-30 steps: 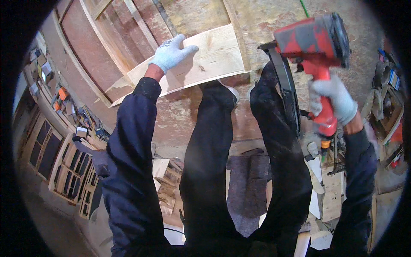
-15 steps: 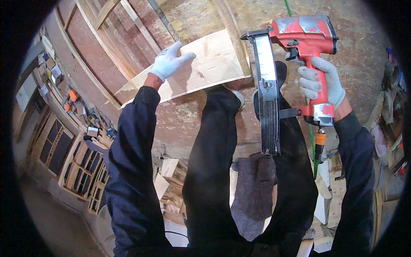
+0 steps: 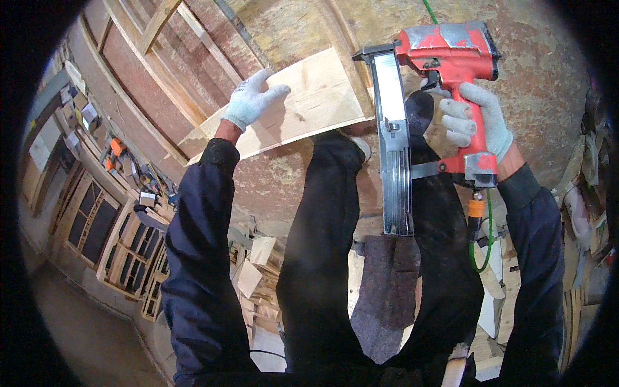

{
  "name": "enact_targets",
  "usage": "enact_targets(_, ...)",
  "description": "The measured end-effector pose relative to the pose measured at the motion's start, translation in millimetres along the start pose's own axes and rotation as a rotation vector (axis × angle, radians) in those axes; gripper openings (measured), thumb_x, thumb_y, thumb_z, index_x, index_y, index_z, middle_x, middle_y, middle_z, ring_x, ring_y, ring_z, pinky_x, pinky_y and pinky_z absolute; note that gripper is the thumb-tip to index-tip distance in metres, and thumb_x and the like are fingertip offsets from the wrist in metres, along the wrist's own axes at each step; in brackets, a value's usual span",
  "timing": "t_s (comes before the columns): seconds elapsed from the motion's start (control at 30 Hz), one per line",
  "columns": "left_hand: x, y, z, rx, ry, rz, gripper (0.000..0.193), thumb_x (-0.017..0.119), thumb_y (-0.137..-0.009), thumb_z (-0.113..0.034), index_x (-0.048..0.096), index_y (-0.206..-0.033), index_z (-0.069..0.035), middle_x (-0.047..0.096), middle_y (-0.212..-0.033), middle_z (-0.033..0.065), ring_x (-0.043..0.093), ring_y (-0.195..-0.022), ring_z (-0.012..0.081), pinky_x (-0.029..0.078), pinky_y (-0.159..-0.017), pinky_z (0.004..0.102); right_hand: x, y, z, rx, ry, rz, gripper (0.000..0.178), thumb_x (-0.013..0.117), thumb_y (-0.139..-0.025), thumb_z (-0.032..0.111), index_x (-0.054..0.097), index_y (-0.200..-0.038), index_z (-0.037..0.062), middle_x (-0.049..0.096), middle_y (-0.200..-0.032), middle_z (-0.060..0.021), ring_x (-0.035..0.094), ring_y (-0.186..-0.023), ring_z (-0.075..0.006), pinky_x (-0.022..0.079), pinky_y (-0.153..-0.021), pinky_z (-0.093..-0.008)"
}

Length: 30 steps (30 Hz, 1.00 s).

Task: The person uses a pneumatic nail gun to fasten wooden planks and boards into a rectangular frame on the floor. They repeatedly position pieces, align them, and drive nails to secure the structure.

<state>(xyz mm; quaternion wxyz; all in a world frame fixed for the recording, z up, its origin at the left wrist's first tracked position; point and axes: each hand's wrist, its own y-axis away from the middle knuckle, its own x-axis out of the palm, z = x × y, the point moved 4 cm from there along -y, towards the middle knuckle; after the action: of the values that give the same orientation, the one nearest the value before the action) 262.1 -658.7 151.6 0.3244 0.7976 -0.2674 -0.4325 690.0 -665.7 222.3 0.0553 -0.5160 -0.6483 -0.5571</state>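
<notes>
My right hand (image 3: 485, 119), in a pale work glove, is wrapped around the handle of a red and grey pneumatic nail gun (image 3: 451, 48). The gun's long metal magazine (image 3: 396, 148) points down toward my legs, and its nose is just right of a pale wooden board's far end. My left hand (image 3: 253, 102), also gloved, lies on that wide board (image 3: 316, 97), fingers spread and thumb stretched out to the right. Beyond the board's right end runs a narrow wooden strip (image 3: 345, 32). An orange coupling (image 3: 476, 208) joins the gun to a green air hose (image 3: 490, 238).
The board lies on a worn reddish-brown work surface (image 3: 535, 116). A frame of wooden battens (image 3: 151, 64) is at the upper left. Offcuts (image 3: 258, 264) are piled by my legs, near a dark cloth (image 3: 387, 290). Slatted wooden panels (image 3: 129, 251) stand at the left.
The nail gun has shifted slightly left, nearer the board's end. A loop of green hose now shows below the gun. My left hand stays on the board.
</notes>
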Motion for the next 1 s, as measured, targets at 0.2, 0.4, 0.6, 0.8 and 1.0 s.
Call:
enact_targets(0.2, -1.8, 1.7, -3.1, -0.015, 0.000, -0.009, 0.079, 0.068, -0.084, -0.063, 0.061, -0.130, 0.001, 0.067, -0.123, 0.0252, 0.063, -0.117, 0.0383, 0.048, -0.099, 0.0411, 1.5, -0.8, -1.2, 0.015, 0.024, 0.011, 0.040, 0.051, -0.100, 0.041, 0.044, -0.070, 0.0153, 0.040, -0.059, 0.0036, 0.041, -0.048, -0.0099, 0.037, -0.047, -0.0270)
enact_targets(0.4, -3.6, 1.0, -5.8, 0.013, 0.007, -0.063, 0.074, 0.070, -0.084, -0.061, 0.063, -0.126, 0.000, 0.068, -0.119, 0.0244, 0.064, -0.113, 0.0374, 0.049, -0.097, 0.0412, -10.2, 6.1, -6.7, 0.049, 0.064, -0.009, 0.046, 0.050, -0.100, 0.047, 0.044, -0.067, 0.0160, 0.038, -0.054, 0.0027, 0.038, -0.047, -0.0110, 0.035, -0.047, -0.0273)
enact_targets(0.6, -1.8, 1.3, -8.0, 0.027, 0.026, -0.040, 0.074, 0.070, -0.085, -0.060, 0.063, -0.126, 0.001, 0.068, -0.118, 0.0246, 0.065, -0.113, 0.0368, 0.049, -0.096, 0.0414, -21.2, 13.4, -12.6, 0.047, 0.045, -0.010, 0.043, 0.048, -0.101, 0.044, 0.044, -0.068, 0.0163, 0.037, -0.060, 0.0038, 0.037, -0.048, -0.0092, 0.034, -0.047, -0.0278)
enact_targets(0.8, -5.1, 0.2, -11.9, -0.052, 0.015, 0.005, 0.079, 0.074, -0.086, -0.055, 0.056, -0.133, 0.007, 0.065, -0.126, 0.0241, 0.061, -0.120, 0.0323, 0.046, -0.102, 0.0386, -19.9, 13.8, -13.1, 0.007, 0.051, -0.035, 0.039, 0.048, -0.102, 0.042, 0.046, -0.072, 0.0164, 0.039, -0.063, 0.0057, 0.036, -0.048, -0.0078, 0.034, -0.047, -0.0282)
enact_targets(1.0, -5.7, 1.8, -13.0, -0.085, 0.031, 0.053, 0.084, 0.076, -0.086, -0.052, 0.053, -0.137, 0.010, 0.063, -0.132, 0.0252, 0.058, -0.125, 0.0305, 0.044, -0.106, 0.0372, -21.9, 14.2, -15.3, -0.008, 0.047, -0.082, 0.037, 0.049, -0.101, 0.042, 0.045, -0.074, 0.0169, 0.039, -0.063, 0.0066, 0.036, -0.047, -0.0072, 0.034, -0.046, -0.0266)
